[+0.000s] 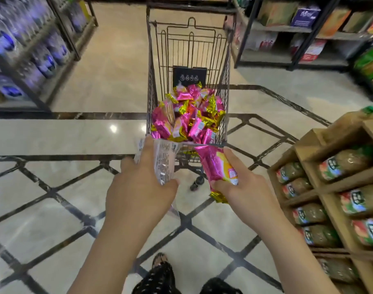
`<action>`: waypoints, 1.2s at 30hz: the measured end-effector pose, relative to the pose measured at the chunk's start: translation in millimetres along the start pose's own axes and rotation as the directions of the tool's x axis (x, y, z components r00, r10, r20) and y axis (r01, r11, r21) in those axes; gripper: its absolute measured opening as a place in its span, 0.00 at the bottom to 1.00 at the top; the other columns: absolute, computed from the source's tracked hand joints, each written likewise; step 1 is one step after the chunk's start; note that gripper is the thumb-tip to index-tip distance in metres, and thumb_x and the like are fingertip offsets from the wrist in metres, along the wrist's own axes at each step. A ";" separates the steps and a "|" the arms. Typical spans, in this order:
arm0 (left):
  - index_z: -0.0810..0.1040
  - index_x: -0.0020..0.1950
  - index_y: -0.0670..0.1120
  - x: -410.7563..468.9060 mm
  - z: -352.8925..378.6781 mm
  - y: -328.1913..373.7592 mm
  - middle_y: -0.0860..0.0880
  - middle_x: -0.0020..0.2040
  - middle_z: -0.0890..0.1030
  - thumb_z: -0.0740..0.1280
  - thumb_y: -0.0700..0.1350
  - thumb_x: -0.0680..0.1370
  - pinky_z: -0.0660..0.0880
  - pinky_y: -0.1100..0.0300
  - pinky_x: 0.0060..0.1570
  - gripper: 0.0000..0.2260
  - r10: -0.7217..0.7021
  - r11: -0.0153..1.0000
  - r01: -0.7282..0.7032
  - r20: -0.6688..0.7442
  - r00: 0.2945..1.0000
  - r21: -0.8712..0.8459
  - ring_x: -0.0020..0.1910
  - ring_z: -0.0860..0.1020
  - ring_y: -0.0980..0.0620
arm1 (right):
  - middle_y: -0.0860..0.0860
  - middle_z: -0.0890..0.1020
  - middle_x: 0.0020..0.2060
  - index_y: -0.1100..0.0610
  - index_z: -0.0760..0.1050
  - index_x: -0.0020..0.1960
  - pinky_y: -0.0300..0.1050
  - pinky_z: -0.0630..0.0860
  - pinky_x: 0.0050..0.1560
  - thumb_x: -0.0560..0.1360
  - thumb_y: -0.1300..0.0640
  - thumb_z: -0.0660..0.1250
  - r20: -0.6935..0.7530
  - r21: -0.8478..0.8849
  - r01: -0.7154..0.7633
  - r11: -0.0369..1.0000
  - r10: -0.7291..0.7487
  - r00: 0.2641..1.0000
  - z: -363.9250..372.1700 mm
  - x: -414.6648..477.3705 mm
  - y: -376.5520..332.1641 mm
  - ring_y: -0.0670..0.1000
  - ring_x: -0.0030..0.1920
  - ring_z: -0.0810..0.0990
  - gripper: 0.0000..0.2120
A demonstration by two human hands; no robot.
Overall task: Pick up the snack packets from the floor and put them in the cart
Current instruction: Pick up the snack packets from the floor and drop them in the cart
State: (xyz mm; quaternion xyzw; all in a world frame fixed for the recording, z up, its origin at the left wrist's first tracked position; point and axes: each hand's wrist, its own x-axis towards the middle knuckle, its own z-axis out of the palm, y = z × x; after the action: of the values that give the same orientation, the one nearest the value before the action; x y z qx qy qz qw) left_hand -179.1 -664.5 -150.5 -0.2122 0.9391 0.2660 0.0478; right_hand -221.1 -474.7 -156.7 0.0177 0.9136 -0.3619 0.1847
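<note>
A wire shopping cart [151, 66] stands straight ahead, its basket heaped with several pink and gold snack packets [190, 115]. My left hand [139, 187] grips a packet turned silver side up [165, 160], held just short of the cart's near rim. My right hand [245, 187] holds a pink packet with gold ends [217, 166] beside it, also just below the rim. No packet shows on the visible floor.
Wooden crates of bagged goods [340, 187] crowd the right side close to my right arm. Metal shelving stands at the far left [28, 49] and far right [298, 35]. Glossy tiled floor [54, 187] spreads around the cart. My feet show at the bottom.
</note>
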 end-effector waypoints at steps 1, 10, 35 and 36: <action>0.40 0.77 0.64 16.0 -8.0 -2.8 0.44 0.61 0.69 0.68 0.62 0.73 0.73 0.54 0.49 0.43 0.013 1.000 -0.013 -0.009 1.000 0.009 0.57 0.75 0.41 | 0.46 0.74 0.42 0.31 0.54 0.74 0.43 0.72 0.43 0.75 0.46 0.67 -0.006 0.011 0.001 1.000 -0.001 1.000 3.8 8.8 -10.0 0.49 0.44 0.74 0.33; 0.38 0.77 0.62 119.9 -20.7 0.2 0.47 0.60 0.68 0.66 0.61 0.75 0.69 0.57 0.45 0.42 0.088 0.996 -0.089 0.093 0.992 0.010 0.57 0.74 0.44 | 0.44 0.76 0.44 0.31 0.57 0.73 0.48 0.78 0.48 0.75 0.47 0.68 -0.071 0.075 -0.133 0.988 0.139 0.988 6.2 86.9 -36.5 0.45 0.42 0.76 0.32; 0.40 0.78 0.61 472.0 14.2 134.7 0.47 0.66 0.69 0.65 0.62 0.75 0.71 0.57 0.46 0.41 0.068 0.998 -0.068 0.040 0.997 -0.009 0.58 0.75 0.46 | 0.56 0.79 0.59 0.40 0.43 0.79 0.48 0.74 0.47 0.77 0.40 0.63 -0.126 -0.036 -0.134 0.990 0.129 0.984 -69.2 470.9 -93.5 0.57 0.52 0.79 0.39; 0.40 0.79 0.60 480.1 16.1 137.2 0.47 0.67 0.68 0.65 0.62 0.76 0.72 0.56 0.48 0.42 0.079 0.997 -0.079 0.024 0.997 -0.019 0.60 0.75 0.45 | 0.56 0.77 0.64 0.41 0.43 0.79 0.49 0.74 0.51 0.77 0.38 0.63 -0.166 -0.017 -0.125 0.992 0.120 0.979 -65.6 478.2 -92.9 0.58 0.58 0.77 0.39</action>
State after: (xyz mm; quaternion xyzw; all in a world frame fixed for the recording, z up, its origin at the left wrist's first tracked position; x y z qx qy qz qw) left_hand -672.3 -729.8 -195.7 -0.1720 0.9436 0.2789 0.0471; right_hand -703.1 -547.8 -219.4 0.1013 0.9277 -0.3347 0.1307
